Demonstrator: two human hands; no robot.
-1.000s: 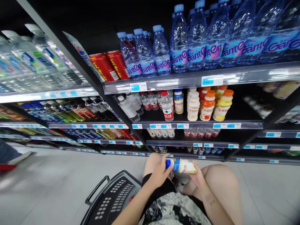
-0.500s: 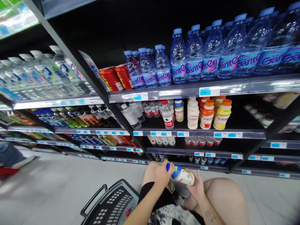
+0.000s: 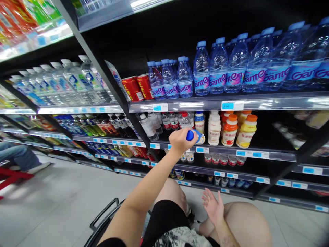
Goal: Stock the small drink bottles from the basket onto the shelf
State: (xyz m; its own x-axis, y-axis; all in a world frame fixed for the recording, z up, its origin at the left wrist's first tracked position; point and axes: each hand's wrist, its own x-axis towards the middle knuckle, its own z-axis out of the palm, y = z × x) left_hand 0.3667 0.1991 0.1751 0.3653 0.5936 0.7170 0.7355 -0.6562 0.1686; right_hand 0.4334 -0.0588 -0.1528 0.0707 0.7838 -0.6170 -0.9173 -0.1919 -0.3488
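Observation:
My left hand (image 3: 180, 140) reaches out to the front of the middle shelf, its fingers wrapped round a blue-capped drink bottle (image 3: 200, 137). That bottle is tilted, its cap toward me, and my fingers hide part of it. Just behind it stands a similar blue-capped bottle (image 3: 199, 120), with a red-capped water bottle (image 3: 184, 118) to the left. A white bottle (image 3: 214, 128) stands to the right of it. Over my lap, my right hand (image 3: 214, 208) is open, palm up and fingers apart, with nothing in it.
Orange-capped drink bottles (image 3: 229, 131) stand farther right on the shelf. Above, a shelf edge (image 3: 195, 103) runs across under several blue water bottles (image 3: 202, 70). A black basket's handle (image 3: 102, 214) is at my lower left. A person's leg (image 3: 20, 156) shows at the far left.
My left hand has carried the bottle up and forward from my lap to the shelf. My right hand has let go of the bottle and stayed low. The view has shifted slightly.

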